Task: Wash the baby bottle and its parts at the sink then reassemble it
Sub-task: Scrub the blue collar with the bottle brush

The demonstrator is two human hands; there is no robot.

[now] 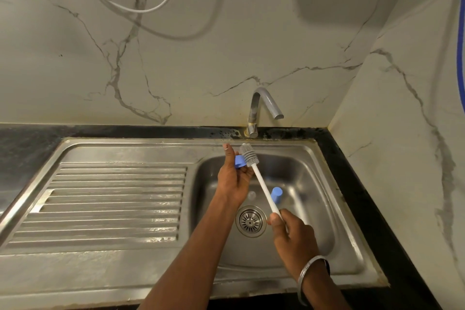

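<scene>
A pale marble wall (226,45) with grey veins fills the upper half of the frame and turns a corner at the right; black and white cables (151,7) loop down across its upper left. Below it a steel sink (120,148) spans the lower half, set in a dark counter (352,184) that borders it along the back and down the right; the ribbed drainboard (113,204) takes the left part, the basin (309,184) the centre right. A curved metal tap (261,108) stands at the back edge above the basin, its spout turned to the right; no water shows.

Two bare forearms reach up from the bottom edge over the basin. The left hand (234,181) is just below the tap, thumb upright, fingers curled round a small blue bottle piece (239,161); which part it is cannot be told. The right hand (292,234), lower and to the right, with a metal bangle (309,269) on its wrist, grips the lower end of a white-handled brush (261,184); the handle slants up and left, and its grey bristled head lies against the blue piece. On the basin floor a blue cap (277,194) lies just right of the handle; a small clear part (251,194) sits left of it; the round drain strainer (250,221) is just below both.
</scene>
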